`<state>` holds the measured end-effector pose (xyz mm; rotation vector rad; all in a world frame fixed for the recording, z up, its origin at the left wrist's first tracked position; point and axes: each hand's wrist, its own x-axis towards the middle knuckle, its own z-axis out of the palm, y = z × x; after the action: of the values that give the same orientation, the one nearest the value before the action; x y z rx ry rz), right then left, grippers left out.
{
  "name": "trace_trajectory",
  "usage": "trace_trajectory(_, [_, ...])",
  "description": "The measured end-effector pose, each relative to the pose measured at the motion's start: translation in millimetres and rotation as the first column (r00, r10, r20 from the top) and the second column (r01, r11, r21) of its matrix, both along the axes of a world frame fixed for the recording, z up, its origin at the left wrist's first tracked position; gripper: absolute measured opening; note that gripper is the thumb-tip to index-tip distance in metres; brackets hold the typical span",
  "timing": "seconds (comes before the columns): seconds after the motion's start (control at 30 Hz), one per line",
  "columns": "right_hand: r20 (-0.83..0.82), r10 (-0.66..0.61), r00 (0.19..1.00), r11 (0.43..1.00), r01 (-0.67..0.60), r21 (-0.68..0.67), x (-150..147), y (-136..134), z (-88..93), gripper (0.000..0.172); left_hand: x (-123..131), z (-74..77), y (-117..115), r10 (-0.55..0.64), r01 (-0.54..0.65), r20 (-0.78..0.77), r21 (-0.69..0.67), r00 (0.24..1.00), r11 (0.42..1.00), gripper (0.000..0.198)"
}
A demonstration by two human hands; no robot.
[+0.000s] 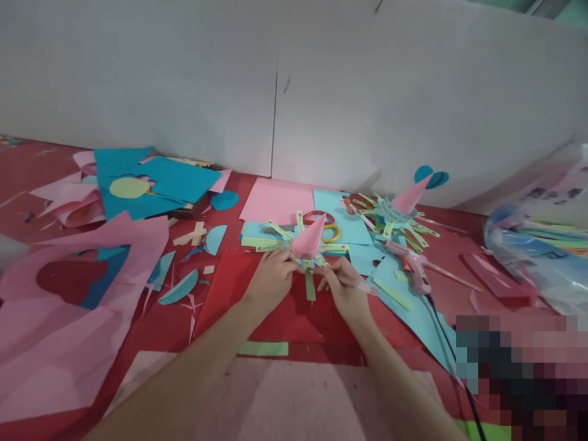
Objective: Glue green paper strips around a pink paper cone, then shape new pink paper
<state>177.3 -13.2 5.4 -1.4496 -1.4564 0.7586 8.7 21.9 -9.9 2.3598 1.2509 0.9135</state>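
A paper craft with a pink cone [309,240] and pale green strips [310,285] spread around its base stands over a red sheet [229,297]. My left hand [272,277] is closed, fingers pinching the craft's edge at the left of the cone. At the right of the cone, my right hand [343,286] is closed round a pen [367,288] with a clear barrel, its tip near the strips. Small dark marks show on several strips. Scissors with red and yellow handles [331,233] lie just behind the cone, partly covered by it.
A second pink-cone craft [411,196] stands at the back right. Close to it lies a pink hot glue gun [416,269] with a black cord. Pink paper [147,245], blue sheets [184,177] and offcuts spread leftward. Plastic bags [542,245] sit at right, below a white wall [367,92].
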Motion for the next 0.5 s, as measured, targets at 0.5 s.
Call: trace_trajectory(0.5, [0.001, -0.045, 0.999, 0.998, 0.045, -0.044, -2.5, -2.6, 5.3, 0.034, 0.0, -0.3, -0.6, 0.009, -0.009, 0.029, 0.011, 1.0, 1.0, 0.038])
